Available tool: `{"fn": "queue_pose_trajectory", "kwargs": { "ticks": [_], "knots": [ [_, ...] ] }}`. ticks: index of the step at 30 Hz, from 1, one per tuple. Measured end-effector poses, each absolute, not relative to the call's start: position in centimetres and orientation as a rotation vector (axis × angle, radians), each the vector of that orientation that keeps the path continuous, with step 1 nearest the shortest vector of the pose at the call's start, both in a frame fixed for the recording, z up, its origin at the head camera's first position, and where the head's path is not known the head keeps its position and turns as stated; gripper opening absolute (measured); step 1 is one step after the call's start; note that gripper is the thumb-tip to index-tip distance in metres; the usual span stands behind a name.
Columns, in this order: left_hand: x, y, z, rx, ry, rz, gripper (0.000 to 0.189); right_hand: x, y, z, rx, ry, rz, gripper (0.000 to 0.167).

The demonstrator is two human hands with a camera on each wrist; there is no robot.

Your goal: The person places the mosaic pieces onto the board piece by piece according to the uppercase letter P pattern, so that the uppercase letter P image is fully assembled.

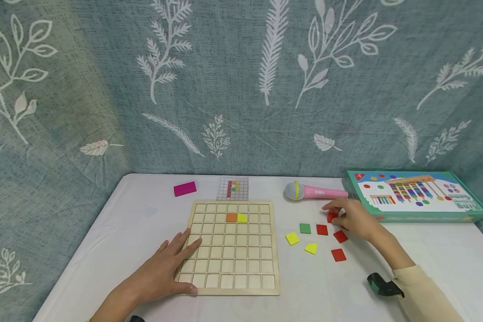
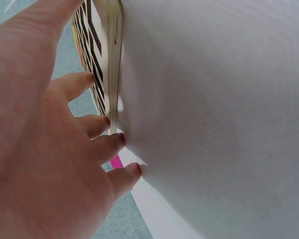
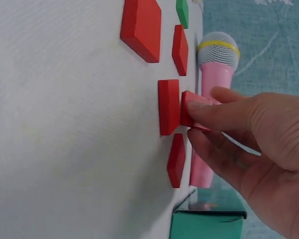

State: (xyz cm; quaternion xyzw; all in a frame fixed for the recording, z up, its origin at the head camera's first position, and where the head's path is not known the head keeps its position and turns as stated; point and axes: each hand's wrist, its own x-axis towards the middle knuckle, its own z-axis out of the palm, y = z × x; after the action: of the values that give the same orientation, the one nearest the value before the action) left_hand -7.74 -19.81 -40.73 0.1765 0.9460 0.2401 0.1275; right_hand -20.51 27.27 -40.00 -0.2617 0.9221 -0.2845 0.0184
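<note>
My left hand [image 1: 161, 273] rests with spread fingers on the left edge of a wooden grid board [image 1: 277, 268]. In the left wrist view, two fingertips [image 2: 132, 172] reach past the board's side onto the white cloth. An orange square tile [image 1: 231, 217] and a yellow quarter-round tile [image 1: 242, 218] sit side by side in the board's second row. To the right of the board, my right hand [image 1: 356, 219] pinches a red square tile [image 3: 188, 109] between thumb and fingers. Several other red tiles [image 1: 338, 255] lie near it, one hidden from the head view.
A green tile [image 1: 305, 228], a yellow square [image 1: 292, 238] and a yellow quarter-round piece [image 1: 311, 248] lie right of the board. Behind are a pink microphone [image 1: 324, 192], a boxed game [image 1: 418, 197], a pattern card [image 1: 232, 188] and a magenta block [image 1: 184, 188].
</note>
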Motion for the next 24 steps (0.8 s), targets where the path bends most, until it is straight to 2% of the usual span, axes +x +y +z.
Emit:
{"fn": "queue_pose_trajectory", "kwargs": {
  "ticks": [11,24],
  "knots": [
    [-7.6,-19.8,-40.8,0.518,2.761,0.697,0.111,-20.7,26.8,-39.3,-0.855,2.856,-0.874,0.031],
    [-7.5,-19.8,-40.9,0.525,2.773,0.7,0.111,-21.1,23.6,-38.5,-0.923,2.793,-0.929,0.03]
  ]
}}
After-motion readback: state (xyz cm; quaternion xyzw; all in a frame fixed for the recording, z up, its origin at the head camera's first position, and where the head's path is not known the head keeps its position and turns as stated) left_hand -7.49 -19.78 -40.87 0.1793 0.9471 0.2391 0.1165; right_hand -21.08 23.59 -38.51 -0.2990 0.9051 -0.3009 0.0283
